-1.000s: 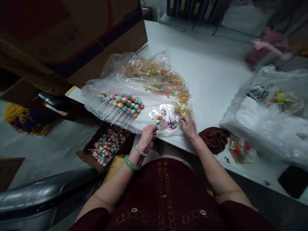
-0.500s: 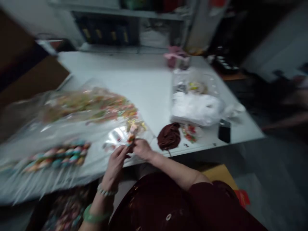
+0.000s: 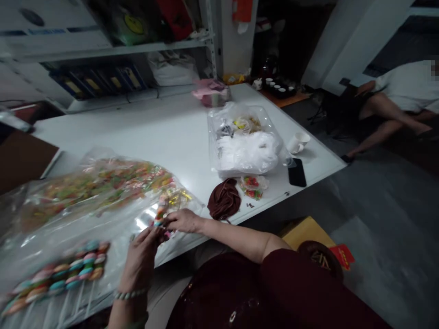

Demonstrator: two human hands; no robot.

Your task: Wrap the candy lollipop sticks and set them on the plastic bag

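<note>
My left hand [image 3: 146, 244] is closed around the lower part of a candy skewer [image 3: 159, 214] with orange, pale and blue pieces. Its top points away from me. My right hand [image 3: 185, 221] pinches close beside the left one, fingers at the same skewer; the exact grip is partly hidden. Below and to the left, a row of similar candy skewers [image 3: 73, 269] on white sticks lies on clear plastic. Behind my hands spreads a clear bag of colourful wrapped candies [image 3: 113, 183], and gold twist ties [image 3: 180, 197] lie near the skewer's top.
A brown cloth bundle [image 3: 224, 199], a small packet of red and green candies [image 3: 253, 186] and a phone [image 3: 297, 172] lie rightward. Beyond them stand a clear tray of white bags [image 3: 248, 153] and a white mug [image 3: 299, 143]. A person [image 3: 401, 91] sits far right.
The view has swung right and steadied, so the table's things sit further left. Both hands still hold the candy skewer together; the mug and seated person now show clearly.
</note>
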